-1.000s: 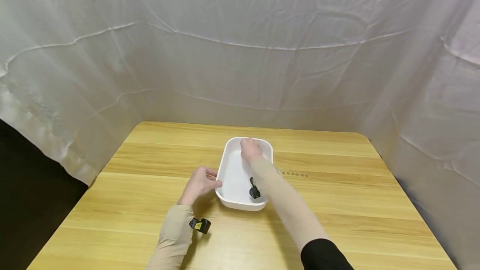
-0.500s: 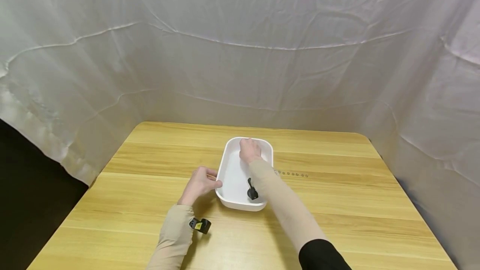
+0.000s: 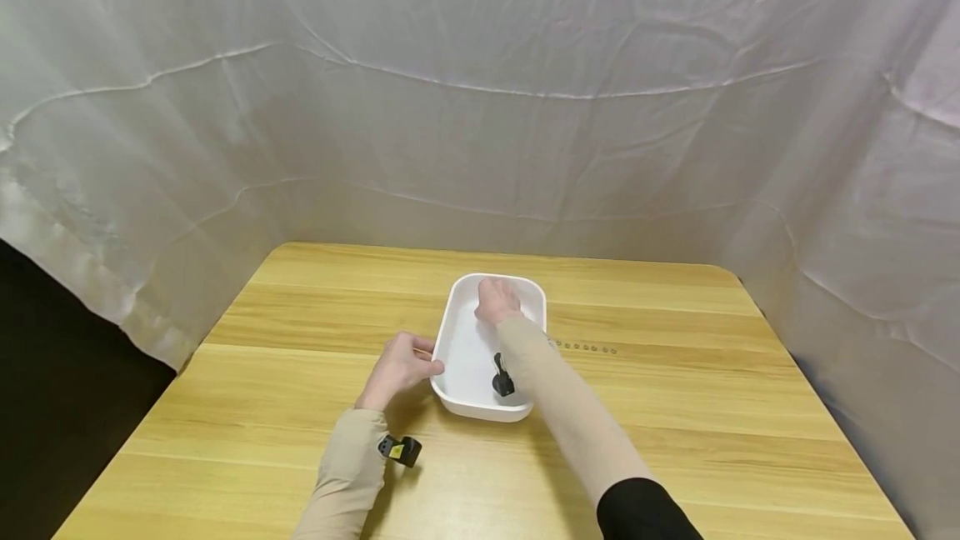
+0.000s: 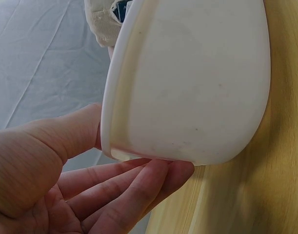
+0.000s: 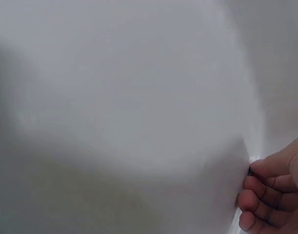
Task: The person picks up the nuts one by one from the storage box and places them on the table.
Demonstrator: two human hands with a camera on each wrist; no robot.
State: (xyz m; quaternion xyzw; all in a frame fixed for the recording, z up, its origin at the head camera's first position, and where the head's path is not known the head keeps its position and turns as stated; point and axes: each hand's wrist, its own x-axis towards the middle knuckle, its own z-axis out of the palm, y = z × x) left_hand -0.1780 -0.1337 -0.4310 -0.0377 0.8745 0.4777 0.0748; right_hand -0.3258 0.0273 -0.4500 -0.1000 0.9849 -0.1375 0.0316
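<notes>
A white rectangular tray [image 3: 468, 348] stands on the wooden table. My left hand [image 3: 401, 369] holds it at the left side, the thumb over the rim and the fingers against the outer wall [image 4: 197, 92] in the left wrist view. My right hand [image 3: 497, 301] is inside the tray near its far end. Its thumb and curled fingers [image 5: 256, 202] come together low over the white floor in the right wrist view, with a small dark thing [image 5: 250, 170] at the thumb tip; I cannot tell what kind it is.
Several tiny ring-like pieces [image 3: 586, 347] lie in a row on the table [image 3: 697, 407] right of the tray, partly behind my right forearm. Black wrist cameras [image 3: 401, 450] sit on both sleeves. A pale grey curtain [image 3: 525, 148] encloses the table's back and sides.
My right hand has shifted slightly left and toward me inside the tray, its wrist camera along with it. The left hand and the tray stay where they were.
</notes>
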